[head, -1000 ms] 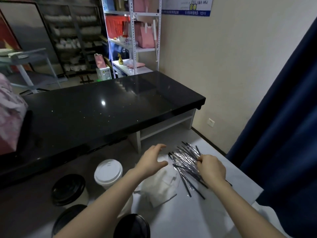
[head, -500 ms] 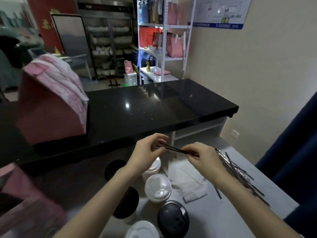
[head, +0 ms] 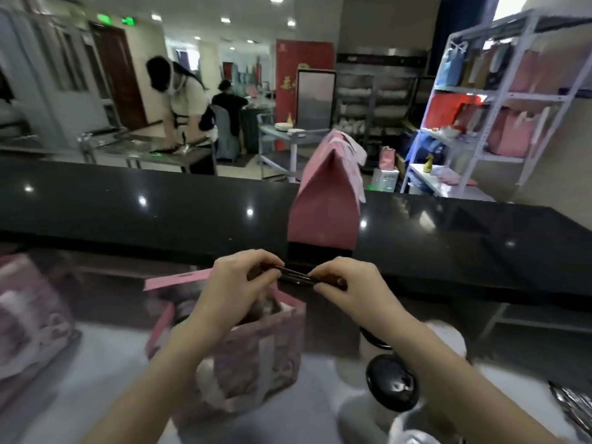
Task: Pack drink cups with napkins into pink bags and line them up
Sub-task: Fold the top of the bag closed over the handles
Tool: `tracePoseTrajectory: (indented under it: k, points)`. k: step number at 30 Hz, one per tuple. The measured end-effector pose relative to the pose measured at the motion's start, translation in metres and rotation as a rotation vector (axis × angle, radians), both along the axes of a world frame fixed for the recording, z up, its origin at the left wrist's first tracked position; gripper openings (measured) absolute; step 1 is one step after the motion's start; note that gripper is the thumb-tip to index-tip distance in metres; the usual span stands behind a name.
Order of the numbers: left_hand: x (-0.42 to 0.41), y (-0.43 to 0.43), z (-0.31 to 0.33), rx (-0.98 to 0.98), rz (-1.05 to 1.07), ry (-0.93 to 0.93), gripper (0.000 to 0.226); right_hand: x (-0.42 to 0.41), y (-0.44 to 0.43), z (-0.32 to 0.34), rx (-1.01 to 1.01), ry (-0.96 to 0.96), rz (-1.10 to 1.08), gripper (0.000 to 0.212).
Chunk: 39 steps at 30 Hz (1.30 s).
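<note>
Both my hands pinch a thin dark wrapped straw (head: 296, 276), held level just above an open pink bag (head: 253, 350). My left hand (head: 238, 283) grips its left end and my right hand (head: 349, 288) its right end. The open bag stands on the white worktop (head: 96, 379), and its inside is blurred. A closed pink bag (head: 323, 213) stands upright on the black counter (head: 160, 206) behind my hands. Under my right forearm sits a cup with a black lid (head: 392, 381), beside a white-lidded cup (head: 448, 339).
Another pink bag (head: 28, 322) stands blurred at the left edge. Wrapped straws (head: 573, 402) lie at the far right. Beyond the counter a person (head: 184, 100) bends over a metal table, and shelves (head: 499, 100) hold more bags at right.
The view has swung left from the straw pile to the open pink bag. My hands picked a straw from the pile and carried it over the bag, one hand at each end.
</note>
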<state>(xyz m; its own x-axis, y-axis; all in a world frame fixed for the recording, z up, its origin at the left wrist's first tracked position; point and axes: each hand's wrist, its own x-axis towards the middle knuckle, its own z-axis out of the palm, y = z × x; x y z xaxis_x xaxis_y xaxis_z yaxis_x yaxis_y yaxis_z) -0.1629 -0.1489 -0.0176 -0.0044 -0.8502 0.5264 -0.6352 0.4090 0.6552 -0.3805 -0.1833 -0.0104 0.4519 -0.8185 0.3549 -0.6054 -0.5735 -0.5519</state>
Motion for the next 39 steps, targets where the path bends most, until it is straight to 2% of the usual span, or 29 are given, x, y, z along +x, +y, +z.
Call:
tracePoseTrajectory:
  k: [5, 9, 11, 15, 22, 29, 35, 39]
  points:
    - [0.073, 0.031, -0.013, -0.005, 0.2, -0.003, 0.028, 0.084, 0.002, 0.0, 0.013, 0.05, 0.129, 0.022]
    - [0.119, 0.048, -0.035, 0.129, 0.274, -0.041, 0.076, 0.12, 0.003, -0.003, 0.022, 0.034, 0.124, 0.027]
    - [0.135, 0.055, -0.047, 0.26, 0.25, -0.094, 0.087, 0.132, 0.002, -0.005, 0.037, -0.002, 0.122, 0.028]
    - [0.152, 0.067, -0.063, 0.376, 0.134, -0.04, 0.087, 0.151, 0.007, -0.011, 0.13, 0.077, 0.219, 0.025]
    - [0.153, 0.079, -0.067, 0.363, 0.08, -0.002, 0.085, 0.15, -0.003, -0.032, 0.188, 0.409, 0.196, 0.026]
    - [0.146, 0.077, -0.063, 0.38, 0.082, -0.013, 0.084, 0.165, -0.011, -0.043, 0.213, 0.423, 0.327, 0.023]
    - [0.147, 0.079, -0.062, 0.384, 0.108, 0.004, 0.075, 0.146, -0.032, -0.051, 0.218, 0.636, 0.314, 0.027]
    - [0.141, 0.074, -0.064, 0.343, 0.115, 0.017, 0.066, 0.146, -0.035, -0.056, 0.201, 0.555, 0.336, 0.026]
